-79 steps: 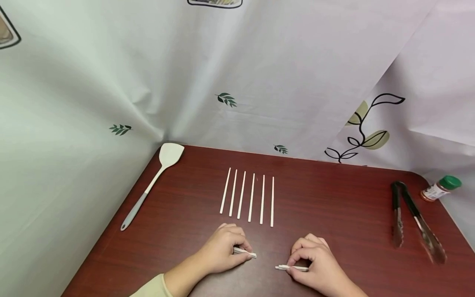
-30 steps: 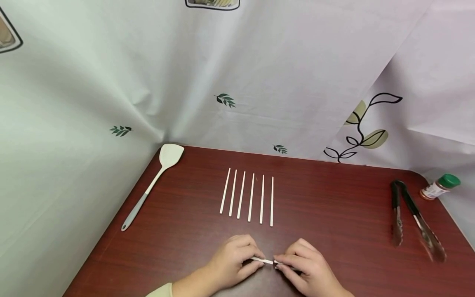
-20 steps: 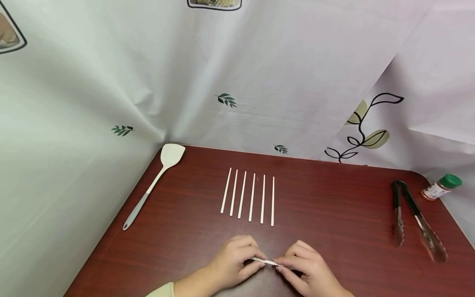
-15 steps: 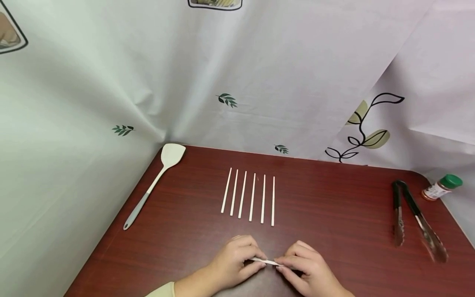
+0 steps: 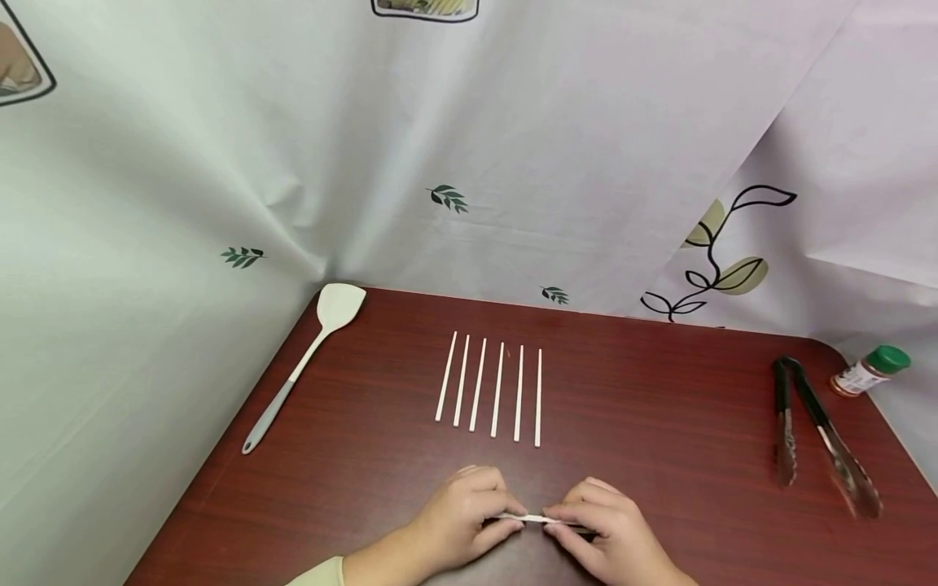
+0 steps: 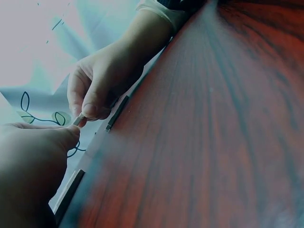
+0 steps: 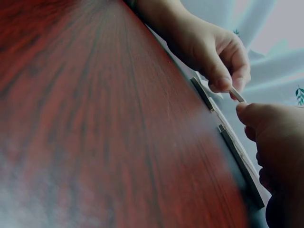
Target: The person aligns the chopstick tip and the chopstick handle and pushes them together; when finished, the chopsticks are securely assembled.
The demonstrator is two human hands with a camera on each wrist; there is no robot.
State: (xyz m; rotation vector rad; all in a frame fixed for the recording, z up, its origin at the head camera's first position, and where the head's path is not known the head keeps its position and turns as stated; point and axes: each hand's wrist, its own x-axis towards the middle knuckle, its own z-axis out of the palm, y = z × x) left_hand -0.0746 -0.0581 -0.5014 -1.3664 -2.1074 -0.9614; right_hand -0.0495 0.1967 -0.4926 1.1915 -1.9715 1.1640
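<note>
In the head view, near the front of the table, my left hand (image 5: 469, 511) and right hand (image 5: 608, 525) almost meet. Both pinch one slim white stick (image 5: 533, 518) between thumb and fingertips, and a short stretch of it shows between them. The wrist views show this stick (image 7: 237, 94) held just above the tabletop. Below the hands lie two slim pieces with dark sides and pale tops, one piece (image 7: 241, 164) under the right hand and another piece (image 7: 203, 95) under the left. Farther back, several white sticks (image 5: 497, 389) lie side by side in a row.
A white spatula (image 5: 308, 358) with a grey handle lies along the left edge of the dark red table (image 5: 645, 407). Metal tongs (image 5: 824, 431) with black handles lie at the right, beside a green-capped spice bottle (image 5: 868, 372). Printed white cloth (image 5: 572, 146) hangs behind.
At first the hands stood apart, each pinching short white pieces. They have come together, and both now pinch one stick. Over the last half second they have hardly moved.
</note>
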